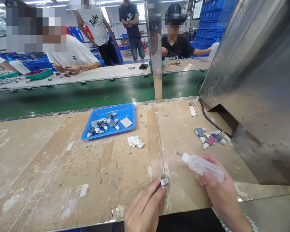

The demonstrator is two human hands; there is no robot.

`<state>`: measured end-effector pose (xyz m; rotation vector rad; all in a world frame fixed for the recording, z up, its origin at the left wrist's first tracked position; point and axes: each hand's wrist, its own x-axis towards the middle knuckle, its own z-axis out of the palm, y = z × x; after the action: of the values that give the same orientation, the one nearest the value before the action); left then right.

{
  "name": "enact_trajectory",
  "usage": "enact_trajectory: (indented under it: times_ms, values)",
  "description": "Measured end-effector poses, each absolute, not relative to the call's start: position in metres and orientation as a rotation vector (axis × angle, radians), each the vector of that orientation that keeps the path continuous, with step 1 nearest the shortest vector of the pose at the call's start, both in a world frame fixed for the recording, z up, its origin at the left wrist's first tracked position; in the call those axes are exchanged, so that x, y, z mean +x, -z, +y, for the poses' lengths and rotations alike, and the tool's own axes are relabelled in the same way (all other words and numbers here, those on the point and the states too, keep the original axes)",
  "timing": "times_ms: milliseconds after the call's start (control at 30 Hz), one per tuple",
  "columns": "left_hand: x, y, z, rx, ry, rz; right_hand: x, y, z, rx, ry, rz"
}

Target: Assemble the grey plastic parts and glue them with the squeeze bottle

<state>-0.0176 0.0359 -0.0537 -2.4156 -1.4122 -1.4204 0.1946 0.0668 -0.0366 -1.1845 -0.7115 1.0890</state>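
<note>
Near the front edge of the worktable, my left hand (145, 201) pinches a small dark grey and white piece (164, 181) between thumb and fingers. To its right, my right hand (217, 185) is wrapped round a translucent squeeze bottle (203, 166). The bottle lies tilted in the grip, its white cap and thin nozzle pointing up and left, apart from the small piece. Beyond the bottle, several similar grey and white pieces (215, 138) lie on the table, one with a dark pink face. What the bottle contains cannot be made out.
A blue tray (106, 136) holds several grey-white pieces and a pale square. A crumpled white wad (135, 141) lies before it. A metal post (157, 64) rises at the far edge; a large metal housing (263, 96) and black cable (204, 112) stand right. People sit beyond the green conveyor (87, 98).
</note>
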Motion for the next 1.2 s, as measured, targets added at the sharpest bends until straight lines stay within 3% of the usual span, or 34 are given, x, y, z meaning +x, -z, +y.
enact_trajectory:
  times_ms: [133,267,567,1200]
  values:
    - [-0.017,0.051,0.034,-2.432,1.433,-1.461,0.206,0.034,0.066,-1.091,-1.181,-0.474]
    - [-0.019,0.048,0.034,-2.472,1.408,-1.476,0.203,0.037,0.061,-1.026,-1.230,-0.636]
    - [-0.017,0.043,0.038,-2.463,1.417,-1.450,0.166,0.040,0.050,-1.102,-0.787,-0.955]
    - [-0.016,0.042,0.036,-2.539,1.464,-1.419,0.164,0.039,0.050,-1.084,-0.764,-1.063]
